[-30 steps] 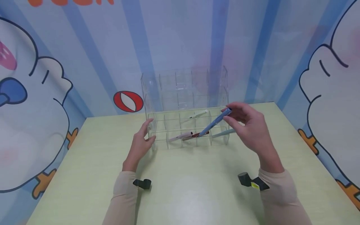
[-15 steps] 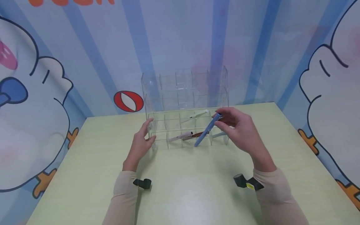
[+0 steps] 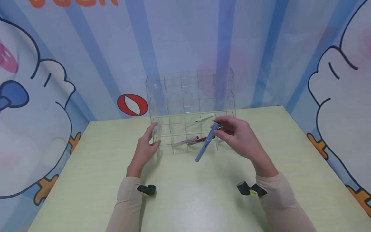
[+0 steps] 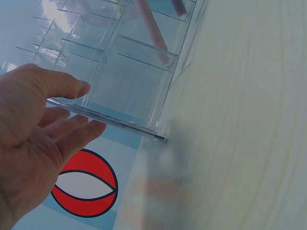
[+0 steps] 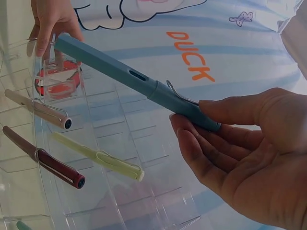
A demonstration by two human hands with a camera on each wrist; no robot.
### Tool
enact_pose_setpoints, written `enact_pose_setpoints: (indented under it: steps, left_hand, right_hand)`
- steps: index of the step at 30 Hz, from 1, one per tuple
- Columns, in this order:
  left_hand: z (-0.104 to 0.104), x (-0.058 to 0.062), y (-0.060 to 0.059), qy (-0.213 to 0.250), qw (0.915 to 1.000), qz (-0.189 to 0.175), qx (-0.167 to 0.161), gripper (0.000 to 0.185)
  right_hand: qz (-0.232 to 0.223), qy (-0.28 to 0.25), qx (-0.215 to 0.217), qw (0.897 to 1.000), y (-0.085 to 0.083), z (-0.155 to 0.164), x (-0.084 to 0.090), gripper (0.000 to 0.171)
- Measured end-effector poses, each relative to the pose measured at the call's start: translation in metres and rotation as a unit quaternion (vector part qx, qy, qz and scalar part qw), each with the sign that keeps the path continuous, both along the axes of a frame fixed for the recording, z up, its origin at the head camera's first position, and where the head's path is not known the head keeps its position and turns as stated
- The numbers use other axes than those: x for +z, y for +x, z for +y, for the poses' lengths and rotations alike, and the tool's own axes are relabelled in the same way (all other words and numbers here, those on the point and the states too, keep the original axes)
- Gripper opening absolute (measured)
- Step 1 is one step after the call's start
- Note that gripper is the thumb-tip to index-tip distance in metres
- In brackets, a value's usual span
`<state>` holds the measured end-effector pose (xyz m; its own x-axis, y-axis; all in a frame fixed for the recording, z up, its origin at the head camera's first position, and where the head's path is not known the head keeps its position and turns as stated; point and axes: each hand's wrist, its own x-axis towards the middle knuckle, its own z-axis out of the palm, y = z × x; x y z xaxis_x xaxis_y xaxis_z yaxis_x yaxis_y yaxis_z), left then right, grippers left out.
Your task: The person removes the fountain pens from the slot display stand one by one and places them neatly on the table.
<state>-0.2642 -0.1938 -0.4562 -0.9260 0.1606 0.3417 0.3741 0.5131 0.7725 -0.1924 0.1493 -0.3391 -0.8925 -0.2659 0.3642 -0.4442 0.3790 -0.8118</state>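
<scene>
My right hand (image 3: 239,137) pinches a blue capped pen (image 3: 206,143) at its cap end, between thumb and fingertips. The pen slants down to the left, before the front of a clear stepped acrylic rack (image 3: 150,106). In the right wrist view its wire clip and a slot in the barrel (image 5: 112,67) show. My left hand (image 3: 144,148) grips the rack's left side wall (image 4: 120,125), thumb inside and fingers outside. Lying in the rack are a pale pink pen (image 5: 43,109), a dark red pen (image 5: 53,165) and a light green pen (image 5: 103,158).
A teal pen (image 5: 24,226) in the rack is mostly hidden. The rack stands near the back of the pale table (image 3: 185,199), close to a blue striped backdrop (image 3: 185,35) with cartoon figures. Dividers split each rack tier into compartments.
My right hand has moved left and towards me with the blue pen, whose lower end now sits in front of the rack and points more steeply down. The left hand has stayed still.
</scene>
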Motion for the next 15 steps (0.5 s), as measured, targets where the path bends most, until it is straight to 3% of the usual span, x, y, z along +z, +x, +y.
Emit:
enact_pose_setpoints:
  steps: [15]
  left_hand:
    - [-0.001,-0.001,0.0,0.006,0.9999,0.006,-0.007,0.072]
  right_hand:
    - [-0.06,-0.001,0.024,0.998,-0.004,-0.013,-0.01,0.036]
